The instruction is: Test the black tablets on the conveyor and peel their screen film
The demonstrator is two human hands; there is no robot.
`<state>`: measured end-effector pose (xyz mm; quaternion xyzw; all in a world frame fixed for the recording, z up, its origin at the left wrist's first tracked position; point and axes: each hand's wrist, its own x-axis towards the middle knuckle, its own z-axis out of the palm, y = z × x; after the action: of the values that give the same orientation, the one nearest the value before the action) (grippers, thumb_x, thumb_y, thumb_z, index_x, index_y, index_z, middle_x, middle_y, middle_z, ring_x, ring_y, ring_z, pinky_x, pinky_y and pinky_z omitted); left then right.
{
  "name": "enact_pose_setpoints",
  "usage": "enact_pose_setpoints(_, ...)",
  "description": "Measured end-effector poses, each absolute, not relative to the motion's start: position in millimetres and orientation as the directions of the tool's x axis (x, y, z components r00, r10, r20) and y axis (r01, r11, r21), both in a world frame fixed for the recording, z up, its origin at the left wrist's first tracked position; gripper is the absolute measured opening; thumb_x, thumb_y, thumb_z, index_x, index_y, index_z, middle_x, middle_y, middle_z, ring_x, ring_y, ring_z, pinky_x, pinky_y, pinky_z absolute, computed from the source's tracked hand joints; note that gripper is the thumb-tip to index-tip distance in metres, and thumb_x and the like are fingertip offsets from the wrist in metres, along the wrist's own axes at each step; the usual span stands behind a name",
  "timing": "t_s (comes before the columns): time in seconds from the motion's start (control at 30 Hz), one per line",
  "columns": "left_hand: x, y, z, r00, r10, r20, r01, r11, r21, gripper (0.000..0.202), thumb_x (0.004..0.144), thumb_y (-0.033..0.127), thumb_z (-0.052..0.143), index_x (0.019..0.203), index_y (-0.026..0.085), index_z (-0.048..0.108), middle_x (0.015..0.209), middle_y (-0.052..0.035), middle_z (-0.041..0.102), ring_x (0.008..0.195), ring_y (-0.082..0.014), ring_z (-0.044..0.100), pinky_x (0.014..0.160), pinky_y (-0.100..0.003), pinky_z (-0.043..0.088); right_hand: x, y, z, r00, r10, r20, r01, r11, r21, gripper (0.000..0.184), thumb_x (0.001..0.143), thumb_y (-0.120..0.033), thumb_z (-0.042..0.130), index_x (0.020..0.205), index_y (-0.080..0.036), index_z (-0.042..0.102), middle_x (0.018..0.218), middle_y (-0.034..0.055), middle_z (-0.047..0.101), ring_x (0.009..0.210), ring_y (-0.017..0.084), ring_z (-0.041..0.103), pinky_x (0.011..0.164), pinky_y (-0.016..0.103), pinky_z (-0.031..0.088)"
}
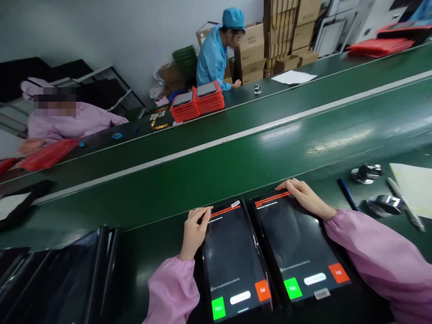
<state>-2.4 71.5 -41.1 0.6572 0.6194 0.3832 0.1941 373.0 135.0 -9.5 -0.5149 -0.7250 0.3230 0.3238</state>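
Note:
Two black tablets lie side by side on the green bench in front of me, screens lit with red text at the top and green and red buttons at the bottom. My left hand (194, 230) rests on the top left corner of the left tablet (234, 263), fingers curled over its edge. My right hand (305, 196) lies on the top right corner of the right tablet (300, 247), fingers bent against the rim. Both arms wear pink sleeves.
A green conveyor belt (236, 157) runs across beyond the tablets. Two shiny metal weights (366, 173), a pen (347, 194) and a paper sheet (413, 186) lie at right. Black trays (50, 274) stand at lower left. Across the belt are red stacked trays (197, 104), two seated people and cardboard boxes (290, 31).

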Motion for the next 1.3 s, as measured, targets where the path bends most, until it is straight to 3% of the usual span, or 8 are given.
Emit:
enact_pose_setpoints(0.17, 7.4, 80.3, -43.6, -0.138, 0.953, 0.268, 0.620, -0.128, 0.774, 0.043, 0.096, 0.058, 0.053, 0.094, 0.024, 0.078, 0.097, -0.0093, 0.079, 0.098, -0.0271, 0.073, 0.094, -0.045, 0.058, 375.4, 136.5, -6.5, -0.222, 0.942, 0.251, 0.550, 0.334, -0.766, 0.081, 0.097, -0.085, 0.026, 0.095, -0.025, 0.081, 0.098, 0.0093, 0.080, 0.096, 0.030, 0.073, 0.090, 0.048, 0.058)
enact_pose_setpoints(0.27, 10.7, 66.1, -39.9, -0.228, 0.941, 0.251, 0.575, -0.078, 0.814, 0.050, 0.102, 0.059, 0.042, 0.110, 0.021, 0.074, 0.116, -0.0133, 0.076, 0.112, -0.0256, 0.072, 0.097, -0.041, 0.058, 382.6, 115.0, 10.1, -0.176, 0.921, 0.348, 0.573, 0.383, -0.724, 0.068, 0.100, -0.076, 0.034, 0.105, -0.026, 0.079, 0.110, 0.0107, 0.078, 0.108, 0.031, 0.070, 0.097, 0.052, 0.053)
enact_pose_setpoints(0.43, 15.4, -25.8, -36.6, -0.271, 0.954, 0.128, 0.508, 0.029, 0.861, 0.051, 0.096, 0.062, 0.059, 0.132, 0.027, 0.063, 0.142, -0.0128, 0.064, 0.131, -0.0272, 0.064, 0.097, -0.038, 0.060, 391.2, 25.2, 39.8, -0.473, 0.701, 0.533, 0.557, 0.707, -0.436, 0.022, 0.105, -0.033, 0.055, 0.116, -0.029, 0.073, 0.103, 0.0047, 0.077, 0.094, 0.022, 0.071, 0.085, 0.041, 0.049)
enact_pose_setpoints(0.63, 20.9, -109.8, -49.6, -0.221, 0.970, -0.102, 0.290, 0.165, 0.943, 0.060, 0.092, 0.061, 0.068, 0.141, 0.031, 0.054, 0.151, -0.0137, 0.056, 0.142, -0.0320, 0.055, 0.111, -0.045, 0.054, 380.0, -35.9, 30.6, -0.668, 0.615, 0.418, 0.486, 0.787, -0.381, 0.016, 0.105, -0.020, 0.055, 0.113, -0.023, 0.068, 0.098, 0.0033, 0.074, 0.089, 0.018, 0.067, 0.084, 0.037, 0.047)
enact_pose_setpoints(0.87, 25.1, -108.5, -58.3, -0.278, 0.945, -0.170, 0.221, 0.236, 0.946, 0.074, 0.083, 0.061, 0.078, 0.144, 0.030, 0.050, 0.153, -0.0153, 0.054, 0.146, -0.0355, 0.050, 0.117, -0.052, 0.048, 376.7, -36.0, 28.6, -0.665, 0.609, 0.433, 0.480, 0.792, -0.377, 0.018, 0.103, -0.016, 0.055, 0.113, -0.022, 0.068, 0.094, 0.0039, 0.071, 0.087, 0.018, 0.063, 0.085, 0.037, 0.046)
enact_pose_setpoints(1.0, 14.0, -108.8, -50.2, -0.283, 0.946, -0.157, 0.146, 0.204, 0.968, 0.067, 0.085, 0.059, 0.077, 0.142, 0.031, 0.053, 0.152, -0.0146, 0.057, 0.139, -0.0347, 0.058, 0.109, -0.048, 0.057, 377.6, -44.4, 20.2, -0.665, 0.629, 0.404, 0.508, 0.777, -0.373, 0.020, 0.104, -0.015, 0.053, 0.115, -0.020, 0.069, 0.096, 0.0047, 0.070, 0.090, 0.019, 0.062, 0.091, 0.038, 0.043)
enact_pose_setpoints(1.13, -1.8, -98.7, -35.9, -0.346, 0.938, -0.031, 0.312, 0.146, 0.939, 0.048, 0.091, 0.060, 0.069, 0.126, 0.028, 0.067, 0.136, -0.0113, 0.069, 0.127, -0.0309, 0.067, 0.105, -0.045, 0.060, 374.8, -48.7, 17.1, -0.696, 0.615, 0.372, 0.557, 0.788, -0.261, 0.025, 0.110, -0.030, 0.048, 0.111, -0.025, 0.072, 0.105, 0.0062, 0.071, 0.097, 0.022, 0.061, 0.094, 0.041, 0.037)
enact_pose_setpoints(1.3, -7.0, -36.4, -12.5, -0.031, 0.988, 0.151, 0.766, -0.073, 0.638, 0.047, 0.098, 0.065, 0.053, 0.123, 0.031, 0.073, 0.136, -0.0093, 0.068, 0.125, -0.0297, 0.066, 0.104, -0.047, 0.059, 358.7, 3.8, 30.2, -0.700, 0.589, 0.404, 0.556, 0.805, -0.209, 0.041, 0.113, -0.039, 0.038, 0.103, -0.026, 0.075, 0.094, 0.0051, 0.069, 0.087, 0.020, 0.057, 0.091, 0.041, 0.036)
